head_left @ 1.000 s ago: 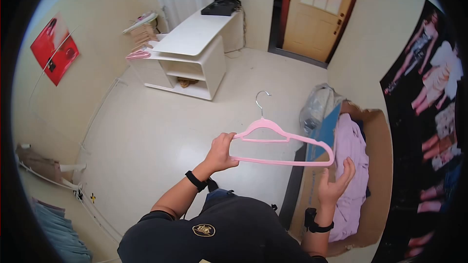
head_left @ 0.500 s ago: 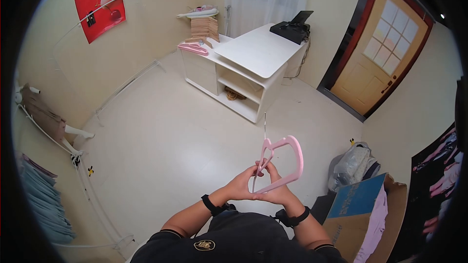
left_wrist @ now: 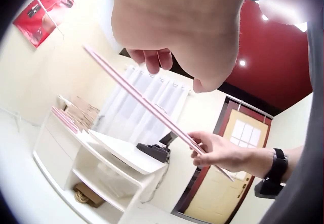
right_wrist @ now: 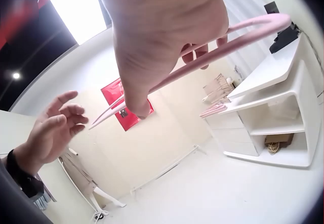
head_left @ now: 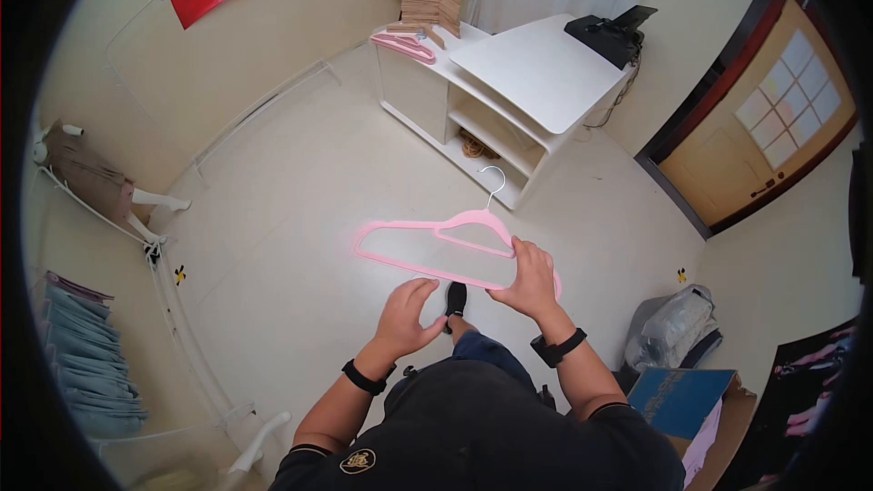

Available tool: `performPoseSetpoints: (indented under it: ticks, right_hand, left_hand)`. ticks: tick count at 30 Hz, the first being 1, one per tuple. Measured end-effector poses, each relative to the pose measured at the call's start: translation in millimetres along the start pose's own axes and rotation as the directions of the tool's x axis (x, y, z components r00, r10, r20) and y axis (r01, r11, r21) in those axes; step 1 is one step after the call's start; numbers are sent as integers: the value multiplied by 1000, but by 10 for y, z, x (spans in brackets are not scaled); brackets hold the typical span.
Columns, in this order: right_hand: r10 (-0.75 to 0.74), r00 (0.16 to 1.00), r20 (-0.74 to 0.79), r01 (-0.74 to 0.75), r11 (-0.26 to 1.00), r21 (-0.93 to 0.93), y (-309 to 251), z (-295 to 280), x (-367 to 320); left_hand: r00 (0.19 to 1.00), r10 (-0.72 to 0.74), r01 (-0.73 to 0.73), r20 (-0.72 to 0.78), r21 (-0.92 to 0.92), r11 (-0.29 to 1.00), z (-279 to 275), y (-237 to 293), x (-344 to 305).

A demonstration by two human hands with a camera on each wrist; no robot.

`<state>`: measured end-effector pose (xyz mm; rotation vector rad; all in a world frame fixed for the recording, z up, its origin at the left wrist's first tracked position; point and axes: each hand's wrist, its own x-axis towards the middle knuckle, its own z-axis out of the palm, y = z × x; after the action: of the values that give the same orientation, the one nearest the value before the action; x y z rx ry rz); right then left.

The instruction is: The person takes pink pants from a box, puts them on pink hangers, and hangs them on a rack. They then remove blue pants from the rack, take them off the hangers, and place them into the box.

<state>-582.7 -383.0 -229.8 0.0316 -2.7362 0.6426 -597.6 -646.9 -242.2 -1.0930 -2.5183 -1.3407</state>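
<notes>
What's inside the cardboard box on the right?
Pink fabric shows inside the cardboard box. Anything beneath it or behind the blue side panel is covered, can't tell.

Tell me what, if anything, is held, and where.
The right hand holds a pink hanger near one end; the left hand holds nothing.
</notes>
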Motion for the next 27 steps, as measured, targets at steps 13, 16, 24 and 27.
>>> performPoseSetpoints:
  ticks: [13,16,24,27]
  right_hand:
    - [-193,950,247,175,980,94,568,747,1745]
    - [-289,916,277,255,955,153,542,868,2197]
    - [-316,888,335,283,948,143,487,1501,3269]
    - [-271,896,352,245,962,117,353,1779,3738]
  left_hand:
    - [977,-177,75,119,588,805,-593,-1518,1580]
    - [950,-309,236,45,545,805,-725,-1803,1688]
    - [926,-371,356,-66,481,801,-1399,-2791,1951]
    - [925,-374,363,-67,440,821,-1634,-3348,2103]
